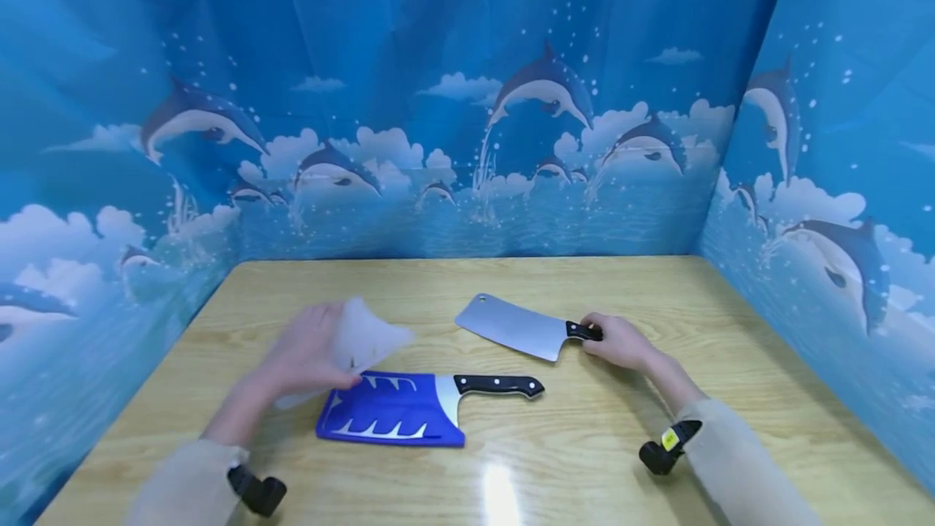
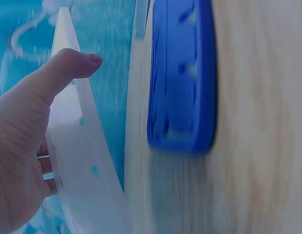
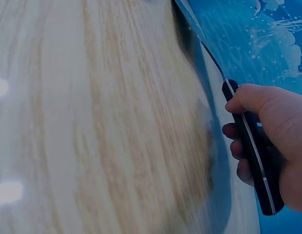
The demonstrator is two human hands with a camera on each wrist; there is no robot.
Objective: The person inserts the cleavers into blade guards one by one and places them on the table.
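Note:
In the head view my left hand (image 1: 310, 355) holds a translucent white plastic blade cover (image 1: 365, 335), tilted up off the table. The left wrist view shows the thumb over one edge of the cover (image 2: 85, 170) and fingers behind it. My right hand (image 1: 621, 341) grips the black handle of a bare cleaver (image 1: 514, 326), its blade pointing left. In the right wrist view the fingers wrap round that handle (image 3: 251, 146). Nearer the front, a second cleaver lies flat, its black handle (image 1: 497, 385) to the right and its blade mostly hidden in a blue cover (image 1: 387, 416).
The light wood table (image 1: 584, 445) carries both cleavers. Blue curtains (image 1: 453, 104) printed with dolphins hang along its back and sides. A bright reflection shows near the front middle. Each wrist wears a black strap-on camera.

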